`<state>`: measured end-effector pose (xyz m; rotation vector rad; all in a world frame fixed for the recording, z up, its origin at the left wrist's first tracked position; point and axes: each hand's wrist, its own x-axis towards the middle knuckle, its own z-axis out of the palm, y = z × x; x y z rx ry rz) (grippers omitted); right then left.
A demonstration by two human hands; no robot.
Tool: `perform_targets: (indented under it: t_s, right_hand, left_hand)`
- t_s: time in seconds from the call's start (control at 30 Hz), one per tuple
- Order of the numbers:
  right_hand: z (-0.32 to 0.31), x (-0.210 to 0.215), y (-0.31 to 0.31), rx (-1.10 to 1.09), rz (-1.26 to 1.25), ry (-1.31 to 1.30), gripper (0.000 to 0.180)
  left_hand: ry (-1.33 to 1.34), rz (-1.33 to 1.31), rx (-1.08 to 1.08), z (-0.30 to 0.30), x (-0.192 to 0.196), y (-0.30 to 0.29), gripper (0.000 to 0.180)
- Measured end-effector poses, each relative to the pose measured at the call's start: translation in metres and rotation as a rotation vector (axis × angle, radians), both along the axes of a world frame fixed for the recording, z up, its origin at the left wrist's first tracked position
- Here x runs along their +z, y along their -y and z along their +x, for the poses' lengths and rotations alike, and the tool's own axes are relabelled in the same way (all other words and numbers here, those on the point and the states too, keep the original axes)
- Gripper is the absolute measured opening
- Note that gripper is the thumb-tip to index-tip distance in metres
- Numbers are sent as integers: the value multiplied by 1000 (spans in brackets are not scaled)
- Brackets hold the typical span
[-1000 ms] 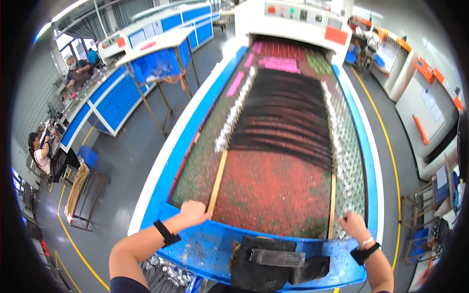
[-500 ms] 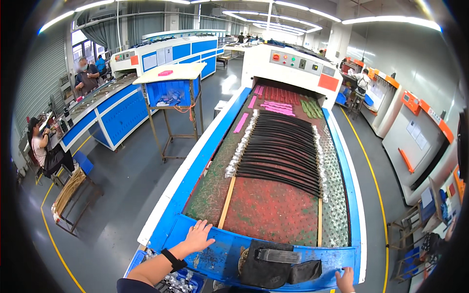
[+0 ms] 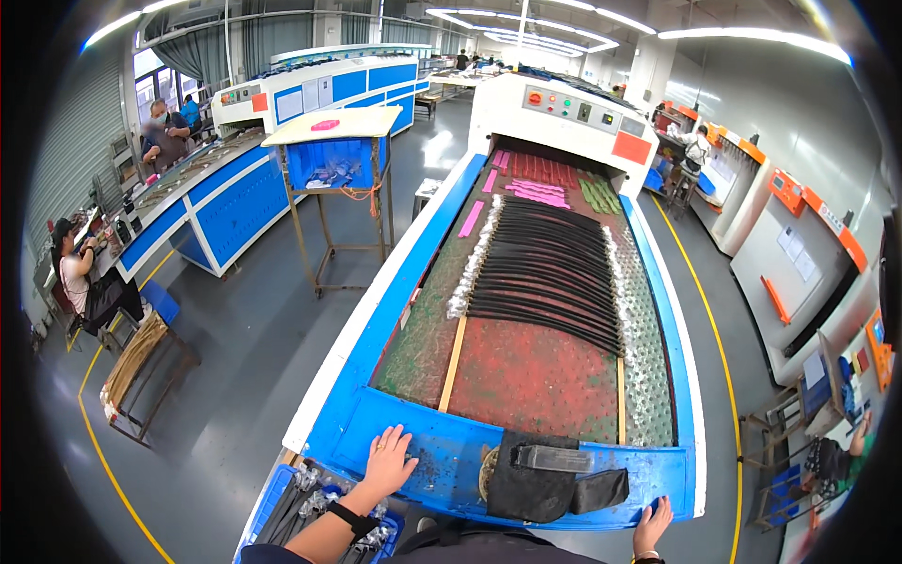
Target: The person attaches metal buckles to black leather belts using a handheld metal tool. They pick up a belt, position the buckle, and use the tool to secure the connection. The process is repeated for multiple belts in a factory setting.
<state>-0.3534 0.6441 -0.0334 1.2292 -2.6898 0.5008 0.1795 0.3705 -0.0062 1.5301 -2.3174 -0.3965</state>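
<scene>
My left hand (image 3: 388, 464) lies with fingers spread on the blue front panel (image 3: 427, 453) of a conveyor machine, holding nothing. At the right end of that panel, my right hand (image 3: 652, 526) rests with fingers apart, also bare. Between them sit a black cloth-like piece (image 3: 531, 484), a smaller black piece (image 3: 601, 490) and a clear flat case (image 3: 554, 459). Farther in, a row of thin black strips (image 3: 550, 273) with whitish wrapped ends lies across two wooden slats, left (image 3: 453, 365) and right (image 3: 621, 399), on the worn red-green conveyor bed (image 3: 526, 376).
Pink strips (image 3: 537, 193) and green strips (image 3: 599, 195) lie near the machine's mouth. A blue crate (image 3: 272, 503) of wrapped black pieces stands below my left arm. To the left are a stand (image 3: 329, 160) and a bench (image 3: 136, 362); co-workers sit and stand around.
The machine appears higher in view. My left hand has come slightly nearer along the panel, away from the bed. My right hand shows more of its fingers at the panel's right end.
</scene>
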Motion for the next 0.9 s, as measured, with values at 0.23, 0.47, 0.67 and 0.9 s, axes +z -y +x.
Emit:
perform_targets:
  t_s: [0.23, 0.47, 0.67, 0.9]
  right_hand:
    - [1, -5, 0, -29, -35, -29, 39]
    - [-4, -15, 0, -40, -44, -70, 40]
    - [-9, -20, -3, -43, -55, -125, 39]
    - [-11, -26, -1, -67, -23, -131, 40]
  left_hand:
    - [-91, -111, 17, 0, -4, -6, 49]
    - [-122, -133, 36, 2, -7, -9, 44]
    - [-173, -176, 37, 2, -12, -8, 38]
    - [-190, -169, 53, 3, -12, -9, 33]
